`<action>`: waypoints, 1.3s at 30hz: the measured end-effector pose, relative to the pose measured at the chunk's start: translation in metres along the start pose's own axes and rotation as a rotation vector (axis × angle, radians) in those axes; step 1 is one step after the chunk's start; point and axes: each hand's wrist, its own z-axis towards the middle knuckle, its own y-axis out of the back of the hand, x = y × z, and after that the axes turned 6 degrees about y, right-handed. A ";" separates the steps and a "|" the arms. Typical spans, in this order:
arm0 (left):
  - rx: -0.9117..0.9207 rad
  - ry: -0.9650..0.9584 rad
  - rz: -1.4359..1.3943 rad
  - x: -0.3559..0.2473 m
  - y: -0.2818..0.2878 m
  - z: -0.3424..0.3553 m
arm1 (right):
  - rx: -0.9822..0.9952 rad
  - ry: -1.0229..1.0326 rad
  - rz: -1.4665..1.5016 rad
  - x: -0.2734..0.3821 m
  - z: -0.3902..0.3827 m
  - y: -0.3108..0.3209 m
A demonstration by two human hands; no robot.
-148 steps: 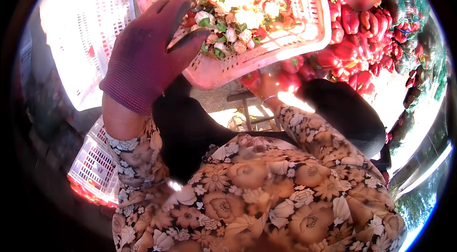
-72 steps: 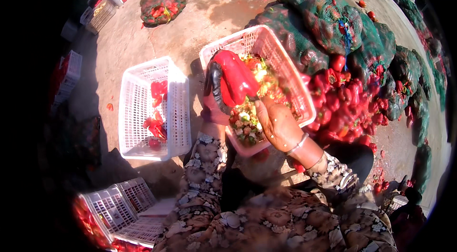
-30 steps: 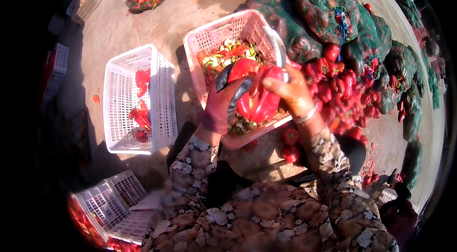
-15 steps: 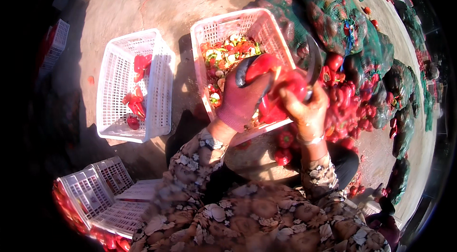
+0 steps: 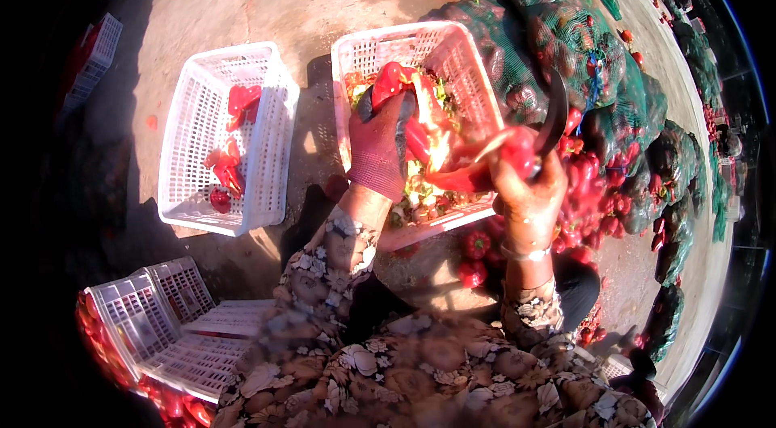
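Note:
My left hand, in a dark red glove, grips an opened red pepper piece whose pale inside faces right. My bare right hand is closed on another red pepper piece and on a knife with a dark curved blade, which points up; its handle is hidden in the hand. Both hands are over a pinkish-white plastic crate. Inside it lie pepper cores and scraps, partly hidden by my hands.
Left of it stands a white crate with a few red pepper pieces. Green mesh sacks of peppers and a loose pepper heap lie at the right. More crates are at the lower left.
My hands have moved apart, the left one leftward. The pepper that was between them is now in two parts, one in each hand, with pale flesh showing.

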 end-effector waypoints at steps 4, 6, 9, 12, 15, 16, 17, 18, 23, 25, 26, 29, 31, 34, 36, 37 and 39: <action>0.177 -0.596 0.521 0.007 0.012 0.009 | -0.081 0.116 0.074 -0.004 0.004 -0.006; 0.239 -0.187 0.096 -0.004 0.002 0.002 | -0.017 0.084 0.077 0.001 0.007 -0.004; 0.209 -0.034 0.141 0.003 -0.002 -0.008 | 0.011 0.006 0.083 0.002 0.009 0.000; 0.328 0.134 0.213 0.008 0.000 -0.002 | 0.019 0.095 0.088 -0.008 0.016 0.002; 0.310 0.160 0.267 0.016 -0.006 -0.006 | 0.066 0.153 0.084 -0.019 0.017 0.004; 0.293 0.137 0.301 0.020 -0.008 -0.007 | 0.056 0.191 0.007 -0.025 0.019 0.006; 0.283 0.141 0.318 0.021 -0.007 -0.007 | 0.058 0.113 0.049 -0.023 0.020 0.006; 0.273 0.144 0.334 0.021 -0.007 -0.006 | 0.060 0.035 0.090 -0.017 0.022 0.005; 0.294 0.023 0.405 0.022 0.001 -0.001 | 0.048 -0.063 0.152 -0.007 0.037 0.000; 0.269 -0.104 0.522 0.020 0.007 0.000 | 0.050 -0.070 0.088 -0.005 0.039 -0.001; 0.251 -0.146 0.586 0.018 0.003 -0.001 | 0.031 -0.063 0.084 -0.006 0.043 0.002; 0.075 -0.333 0.926 0.017 0.009 0.006 | -0.052 0.107 0.125 0.008 0.065 0.016; 0.013 -0.153 0.987 0.007 0.021 0.006 | 0.012 0.124 0.142 0.054 0.079 0.028; 0.066 -0.229 0.826 0.013 0.038 0.017 | 0.035 0.238 0.101 0.044 0.099 0.034; 0.041 -0.119 0.823 0.007 0.038 0.008 | 0.066 0.246 0.162 0.031 0.098 0.025; 0.065 -0.087 0.791 0.011 0.040 0.011 | 0.097 0.246 0.226 0.028 0.097 0.018; 0.020 -0.126 1.076 0.010 0.041 0.007 | 0.133 0.217 0.219 0.018 0.101 0.002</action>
